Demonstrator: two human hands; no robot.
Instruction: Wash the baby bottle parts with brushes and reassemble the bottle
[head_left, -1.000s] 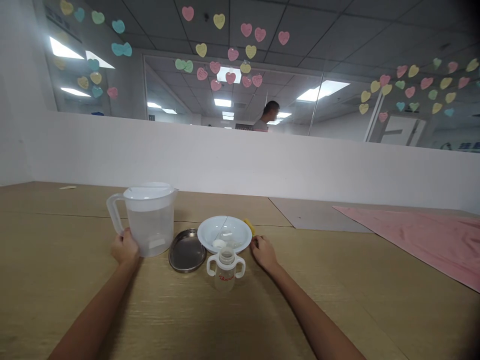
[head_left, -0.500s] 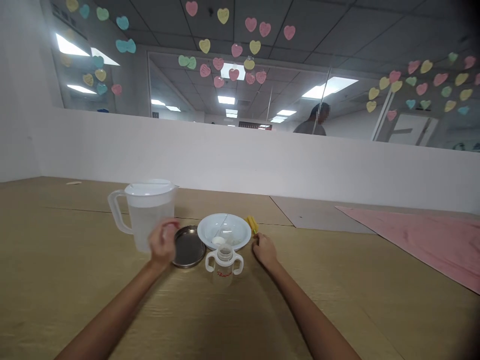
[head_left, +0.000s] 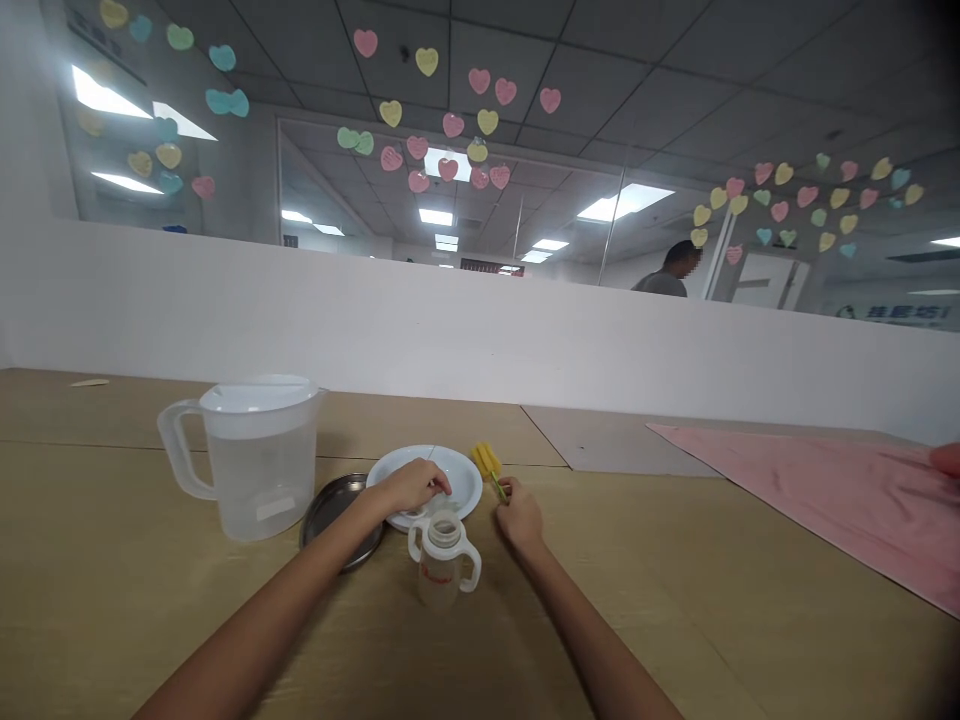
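My right hand is closed round the thin green handle of a sponge brush with a yellow head, just right of the bowl. My left hand reaches over the white bowl, its fingers curled down inside. What those fingers pinch, if anything, is hidden; part of a clear item shows beneath them. In front of the bowl a clear baby bottle stands upright and uncapped, with white handles on both sides and red lettering. Partly under my left forearm lies a round, shallow metal tray.
A lidded clear plastic pitcher stands at the left. At the right lies a pink cloth, with part of another person's hand at the frame edge. A white wall with windows above bounds the table's back.
My left hand has moved right, from beside the pitcher to inside the bowl. My right hand stays on the sponge brush. Another person's hand has appeared at the right edge; the view has shifted.
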